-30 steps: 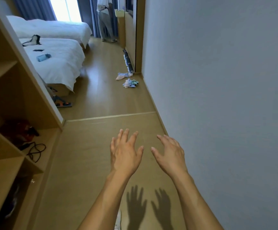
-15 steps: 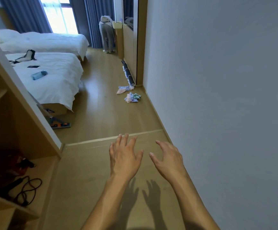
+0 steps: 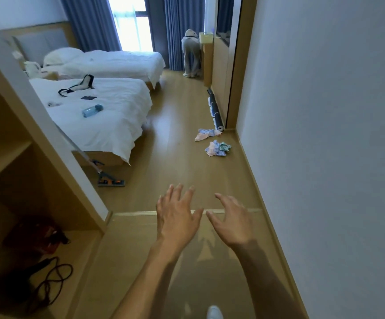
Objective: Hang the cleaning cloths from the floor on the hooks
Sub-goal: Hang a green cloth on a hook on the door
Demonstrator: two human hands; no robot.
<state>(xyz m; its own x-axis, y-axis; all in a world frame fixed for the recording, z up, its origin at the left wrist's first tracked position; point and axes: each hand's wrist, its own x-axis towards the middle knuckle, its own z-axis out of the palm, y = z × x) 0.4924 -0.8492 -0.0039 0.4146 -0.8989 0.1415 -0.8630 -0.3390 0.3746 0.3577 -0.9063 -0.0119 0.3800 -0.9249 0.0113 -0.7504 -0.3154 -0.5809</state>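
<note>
Wooden floor (image 3: 175, 157) runs ahead beside a wall; two heaps of striped cleaning cloths (image 3: 218, 148) lie there, well beyond the left hand (image 3: 177, 217) and right hand (image 3: 233, 219), both spread, holding nothing.

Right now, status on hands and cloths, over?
Left hand and right hand open, empty. Cloths in two piles on floor ahead by wall. Path bare; no hooks in view.

Striped pink, blue, green cleaning cloths (image 3: 218, 148); tan floor (image 3: 182, 139).
</note>
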